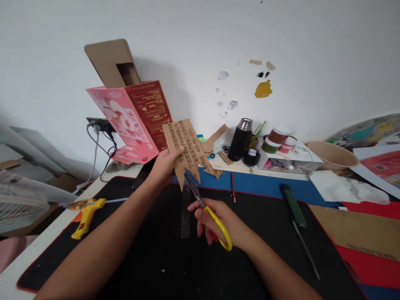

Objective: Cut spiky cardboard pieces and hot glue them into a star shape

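Observation:
My left hand (pixel 168 162) grips a piece of brown cardboard (pixel 187 141) with dark printed characters, holding it up above the black mat. In my right hand (pixel 215 221) is a pair of scissors (pixel 200 200) with yellow and red handles, my fingers closed round the handles. The blades point up and away, and their tips lie in a cut at the cardboard's lower edge. Part of the cut-along strip hangs to either side of the blades. Below the scissors a dark ruler (pixel 185 221) lies on the mat.
A yellow glue gun (pixel 89 214) lies at left with cables nearby. A pink box (pixel 131 121) stands at the back. A black thermos (pixel 240 139) and paint jars (pixel 278 135) stand behind the mat. A green utility knife (pixel 293 204) and a pencil (pixel 233 187) rest on the table.

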The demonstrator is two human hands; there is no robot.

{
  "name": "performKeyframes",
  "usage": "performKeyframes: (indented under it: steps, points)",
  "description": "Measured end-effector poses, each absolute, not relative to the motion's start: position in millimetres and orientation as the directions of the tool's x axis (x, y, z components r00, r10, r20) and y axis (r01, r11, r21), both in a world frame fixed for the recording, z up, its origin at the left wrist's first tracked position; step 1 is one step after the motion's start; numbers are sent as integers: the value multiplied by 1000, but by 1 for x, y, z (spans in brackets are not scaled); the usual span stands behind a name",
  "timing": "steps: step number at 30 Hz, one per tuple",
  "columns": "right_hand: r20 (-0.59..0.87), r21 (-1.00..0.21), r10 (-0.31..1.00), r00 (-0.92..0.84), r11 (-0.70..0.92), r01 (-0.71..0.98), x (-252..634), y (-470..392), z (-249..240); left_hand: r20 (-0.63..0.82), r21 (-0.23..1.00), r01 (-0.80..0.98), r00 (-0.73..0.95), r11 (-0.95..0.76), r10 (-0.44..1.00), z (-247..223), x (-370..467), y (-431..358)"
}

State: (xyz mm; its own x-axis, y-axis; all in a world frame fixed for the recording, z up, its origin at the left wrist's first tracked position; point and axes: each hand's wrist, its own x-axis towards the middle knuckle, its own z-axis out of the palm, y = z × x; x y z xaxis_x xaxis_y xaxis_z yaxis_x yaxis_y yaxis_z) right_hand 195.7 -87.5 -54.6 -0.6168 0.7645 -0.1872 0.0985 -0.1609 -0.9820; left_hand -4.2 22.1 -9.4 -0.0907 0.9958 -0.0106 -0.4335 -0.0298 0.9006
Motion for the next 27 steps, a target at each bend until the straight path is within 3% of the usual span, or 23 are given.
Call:
performKeyframes:
  steps: [27]
  points:
    - [-192,-980,792,-579,-191,64,193,-86,-63,98,985,-151,126,-78,987,-2,-3,9]
